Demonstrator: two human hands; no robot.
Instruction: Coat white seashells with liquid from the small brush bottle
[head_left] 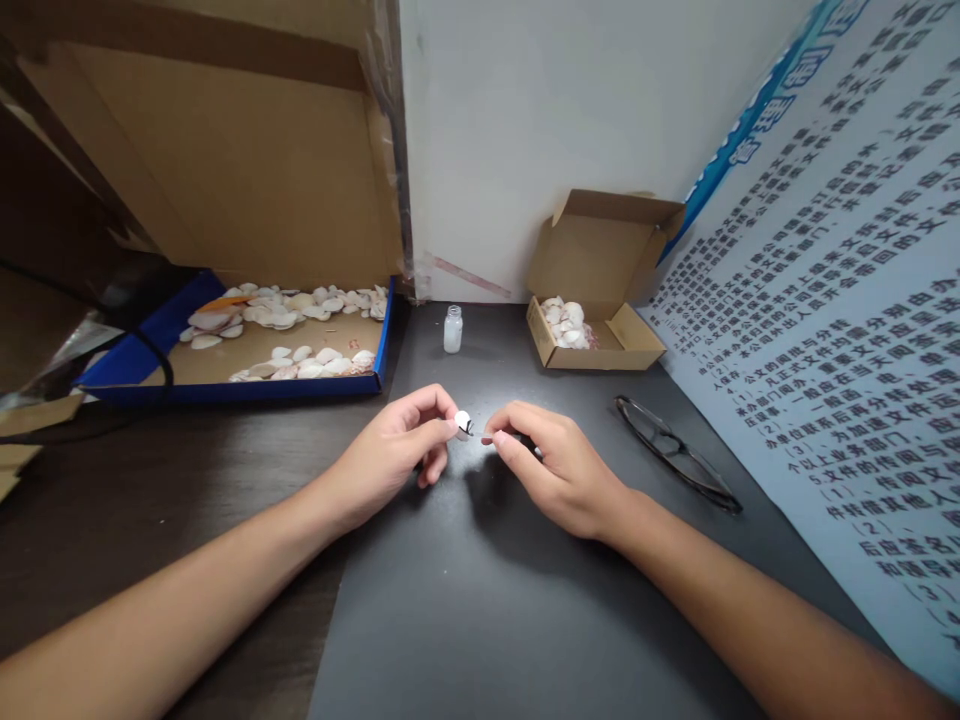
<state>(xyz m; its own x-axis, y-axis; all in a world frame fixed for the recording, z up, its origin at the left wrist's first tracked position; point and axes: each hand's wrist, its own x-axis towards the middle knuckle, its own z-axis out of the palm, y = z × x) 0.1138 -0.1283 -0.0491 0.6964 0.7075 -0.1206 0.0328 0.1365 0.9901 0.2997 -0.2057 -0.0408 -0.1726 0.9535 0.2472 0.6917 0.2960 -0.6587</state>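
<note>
In the middle of the view, my left hand [411,437] pinches a small white shell [463,420] between thumb and fingertips. A dark bit shows along the shell's lower edge, too small to make out. My right hand [551,455] is closed on a thin pale stick [482,435], whose tip points left and reaches close to the shell; whether it touches I cannot tell. Behind the hands, a small glass bottle [452,332] stands upright and uncapped, with whitish contents.
At the left, a blue-edged cardboard box [322,386] holds many shells, lid raised. At the back right, a smaller open carton [606,358] contains more shells. Black-framed glasses [675,455] lie on the dark mat [450,620]. A printed sheet [847,300] stands along the right.
</note>
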